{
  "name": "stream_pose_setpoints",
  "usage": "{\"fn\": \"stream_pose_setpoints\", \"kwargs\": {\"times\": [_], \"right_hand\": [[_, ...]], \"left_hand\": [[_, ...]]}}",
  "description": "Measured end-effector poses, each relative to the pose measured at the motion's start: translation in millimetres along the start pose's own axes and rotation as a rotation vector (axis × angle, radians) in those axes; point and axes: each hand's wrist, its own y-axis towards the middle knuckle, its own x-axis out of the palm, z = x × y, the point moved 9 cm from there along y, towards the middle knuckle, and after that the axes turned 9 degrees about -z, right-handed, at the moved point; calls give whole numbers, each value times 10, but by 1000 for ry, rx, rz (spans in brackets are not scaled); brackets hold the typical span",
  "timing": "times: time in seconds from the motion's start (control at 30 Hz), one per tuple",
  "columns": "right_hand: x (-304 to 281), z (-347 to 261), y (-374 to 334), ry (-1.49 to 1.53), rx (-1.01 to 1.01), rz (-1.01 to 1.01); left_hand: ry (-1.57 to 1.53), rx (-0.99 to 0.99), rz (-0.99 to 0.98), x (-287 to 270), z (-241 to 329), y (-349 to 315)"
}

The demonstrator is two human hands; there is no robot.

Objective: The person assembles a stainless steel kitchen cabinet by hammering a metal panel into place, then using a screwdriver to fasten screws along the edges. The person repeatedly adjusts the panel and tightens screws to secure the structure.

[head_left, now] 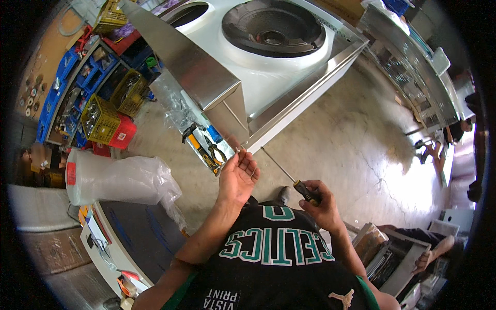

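Observation:
My right hand (321, 205) is wrapped round the yellow-and-black handle of a screwdriver (281, 168). Its thin shaft points up and left toward the lower corner of a large steel appliance (289, 111). Just below that corner is my left hand (239, 178), palm up, its fingers curled and thumb and forefinger together. Something small seems to be at those fingertips, too small to name. A white top with round black bowls (274, 28) forms the appliance's upper side. Left of my left hand lie a hammer (195, 142) and pliers (215, 150) on a metal ledge.
Yellow crates (98, 120) and blue bins (93, 77) stand at the left, above a roll of clear plastic wrap (121, 178). A dark-topped table (137, 232) is at lower left. Steel shelving (408, 62) stands at far right. Another person's arm (434, 253) shows at lower right.

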Motion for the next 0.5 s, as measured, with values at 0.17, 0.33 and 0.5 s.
{"fn": "stream_pose_setpoints", "kwargs": {"times": [0.17,0.33,0.5], "right_hand": [[-66,-33,74,-110,-5,-38],[-123,0,169,-73,-30,-65],[-171,-14,236,-72,-74,-95]], "left_hand": [[7,57,12,-54,28,-30],[72,110,116,-121,68,1],[68,143,155,-105,64,9]]}}
